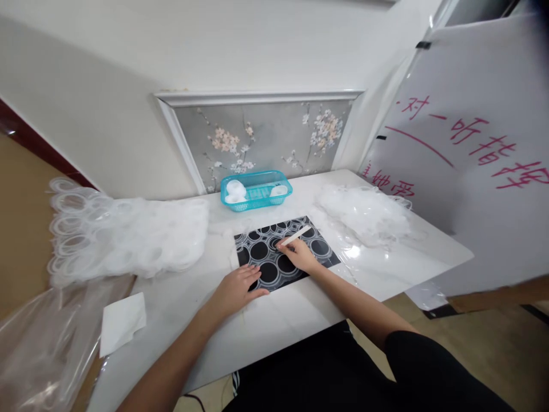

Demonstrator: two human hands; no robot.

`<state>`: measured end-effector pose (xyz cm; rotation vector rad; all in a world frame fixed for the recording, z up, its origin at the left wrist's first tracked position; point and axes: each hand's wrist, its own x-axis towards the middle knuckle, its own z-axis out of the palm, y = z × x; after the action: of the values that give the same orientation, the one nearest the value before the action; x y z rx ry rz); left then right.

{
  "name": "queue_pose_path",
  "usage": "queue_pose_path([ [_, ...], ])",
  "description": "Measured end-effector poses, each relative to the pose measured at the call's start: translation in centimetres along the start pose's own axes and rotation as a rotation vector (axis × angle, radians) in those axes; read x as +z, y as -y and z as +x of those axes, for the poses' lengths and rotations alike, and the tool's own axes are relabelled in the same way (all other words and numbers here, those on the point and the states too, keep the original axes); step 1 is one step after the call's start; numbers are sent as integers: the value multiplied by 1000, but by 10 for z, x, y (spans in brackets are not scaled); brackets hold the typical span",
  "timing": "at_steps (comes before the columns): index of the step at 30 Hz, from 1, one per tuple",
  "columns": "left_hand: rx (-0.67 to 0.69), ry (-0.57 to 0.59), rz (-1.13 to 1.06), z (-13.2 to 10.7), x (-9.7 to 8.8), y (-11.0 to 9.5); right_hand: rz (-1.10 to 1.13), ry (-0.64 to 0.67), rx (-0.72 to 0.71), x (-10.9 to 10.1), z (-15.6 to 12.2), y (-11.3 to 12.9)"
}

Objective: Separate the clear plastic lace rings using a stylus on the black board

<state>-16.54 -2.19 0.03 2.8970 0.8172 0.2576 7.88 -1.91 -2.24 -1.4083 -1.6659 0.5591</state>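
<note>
Head view looks down over a white bench [274, 326] where a black sheet [281, 252] printed or covered with pale rings lies flat, just in front of the person. Left hand [238, 289] rests palm down, fingers spread flat, on the near left corner of the sheet, most likely to pin it so it does not slide. Right hand [300, 254] is closed around a thin white stick [295, 234], held like a pen with its tip angled down onto the rings near the sheet's middle; the grip suggests fine picking or prying work at one ring. Behind the sheet, near the wall, stands a turquoise basket [257, 197] with a few white round pieces inside, close enough to reach without rising. To the left a large heap of clear plastic rings [124, 234] spills over the bench edge, and to the right a second, smaller heap [364, 214] sits on shiny clear film. A white paper slip [122, 323] lies at the near left, well apart from the hands. The bench top is glossy and pale, catching light at the right. Beyond it is a framed grey panel with painted blossoms [261, 137] set into a cream wall, and at the right a white board [472, 149] bearing red handwritten characters leans close to the bench.
</note>
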Motion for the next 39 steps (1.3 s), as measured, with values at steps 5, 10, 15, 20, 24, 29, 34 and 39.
queue_pose_path([
  [5, 4, -21, -6, 0, 1, 0, 21, -6, 0, 0, 0, 4],
  [10, 5, -9, -22, -2, 0, 0, 22, 6, -8, -1, 0, 3],
  [15, -4, 4, -34, -3, 2, 1, 37, 13, 53, 0, 0, 2],
  [20, -11, -12, -54, -3, 5, 2, -58, 18, -35, -1, -1, 4],
  [24, 2, 34, -57, -3, 2, 2, -370, -18, -185, 3, -11, 11],
  [29, 12, 31, -39, -2, -1, 2, -673, 53, -275, 10, -23, 29],
  [34, 3, 32, -30, -1, -1, 1, -737, -24, -248, -13, 18, 22],
  [39, -10, 54, -74, -3, -4, 2, -449, -480, 112, -59, 64, -8],
])
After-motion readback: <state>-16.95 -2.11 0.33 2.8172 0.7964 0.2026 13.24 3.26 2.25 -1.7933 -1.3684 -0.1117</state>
